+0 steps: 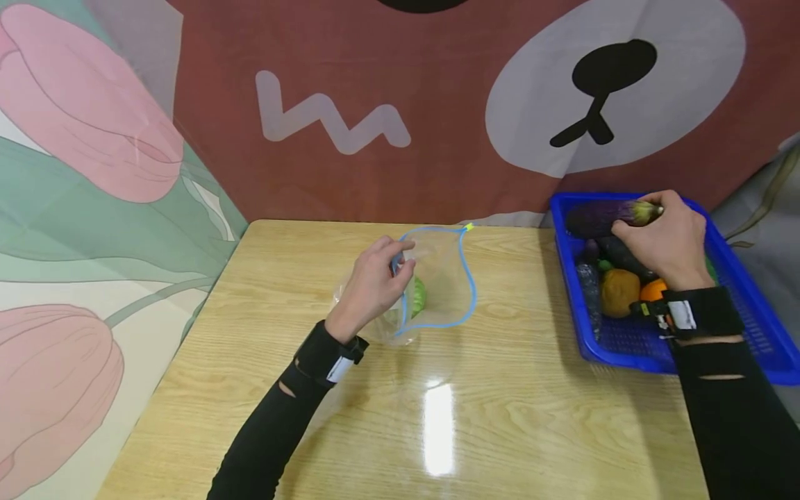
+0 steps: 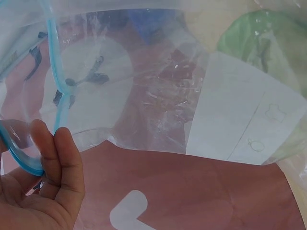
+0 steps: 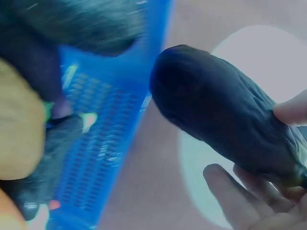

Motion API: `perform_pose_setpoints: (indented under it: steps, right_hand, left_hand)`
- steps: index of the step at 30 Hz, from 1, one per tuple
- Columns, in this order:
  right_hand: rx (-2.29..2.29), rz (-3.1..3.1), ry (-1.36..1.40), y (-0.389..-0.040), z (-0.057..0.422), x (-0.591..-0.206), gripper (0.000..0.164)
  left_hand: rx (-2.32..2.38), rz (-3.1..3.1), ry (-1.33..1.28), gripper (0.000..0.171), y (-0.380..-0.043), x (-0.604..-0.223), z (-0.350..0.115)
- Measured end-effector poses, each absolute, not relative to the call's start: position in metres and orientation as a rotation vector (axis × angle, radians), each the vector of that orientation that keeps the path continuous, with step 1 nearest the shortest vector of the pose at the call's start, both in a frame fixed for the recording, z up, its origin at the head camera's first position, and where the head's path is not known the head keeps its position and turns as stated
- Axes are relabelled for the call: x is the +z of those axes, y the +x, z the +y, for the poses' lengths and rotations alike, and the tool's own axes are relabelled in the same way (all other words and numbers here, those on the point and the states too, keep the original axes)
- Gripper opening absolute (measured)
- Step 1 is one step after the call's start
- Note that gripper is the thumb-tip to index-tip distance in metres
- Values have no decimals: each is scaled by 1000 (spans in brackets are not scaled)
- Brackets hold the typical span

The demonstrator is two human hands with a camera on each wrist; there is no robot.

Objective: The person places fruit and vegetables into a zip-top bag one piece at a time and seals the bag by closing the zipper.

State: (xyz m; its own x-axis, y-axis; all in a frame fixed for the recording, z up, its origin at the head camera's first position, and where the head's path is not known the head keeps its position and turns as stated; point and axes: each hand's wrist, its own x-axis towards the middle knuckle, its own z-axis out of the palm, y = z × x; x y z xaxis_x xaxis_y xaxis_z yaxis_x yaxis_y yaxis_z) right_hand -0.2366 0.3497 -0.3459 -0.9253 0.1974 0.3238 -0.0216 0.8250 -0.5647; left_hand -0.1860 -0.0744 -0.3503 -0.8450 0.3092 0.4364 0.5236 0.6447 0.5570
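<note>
My left hand pinches the blue-edged rim of a clear zip bag, whose mouth stands apart toward the right. Through the film shows a round green vegetable, partly hidden by the hand. A white label with faint drawings lies over part of it in the left wrist view. With its thumb and fingers, my right hand grips a dark purple eggplant near the green stem end. The eggplant is over the back of the blue basket, its rounded end pointing left.
In the basket lie a brownish round item, an orange fruit and several dark vegetables. The basket stands at the right end of the wooden table. A printed cloth hangs behind the table.
</note>
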Motion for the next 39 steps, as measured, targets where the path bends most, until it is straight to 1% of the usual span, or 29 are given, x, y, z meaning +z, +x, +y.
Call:
perform_pose_setpoints:
  steps: [12, 18, 23, 28, 34, 39]
  right_hand:
    - [1015, -2463, 93, -202, 290, -309, 49]
    - [1129, -2392, 252, -188, 269, -299, 46]
    - [1264, -2345, 386, -171, 258, -291, 48]
    - [1369, -2329, 615, -159, 239, -285, 51]
    - [1295, -2374, 820, -154, 209, -286, 50]
    - [959, -2426, 1012, -159, 180, -295, 46]
  left_hand:
    - [-1001, -2548, -657, 29, -187, -350, -74]
    - [-1014, -2541, -662, 29, -187, -351, -73]
    - [-1020, -2548, -661, 29, -187, -351, -72]
    - [-1024, -2553, -648, 29, -185, -350, -71]
    - [-1022, -2538, -656, 29, -184, -349, -71]
    - [-1021, -2519, -679, 32, -183, -349, -69]
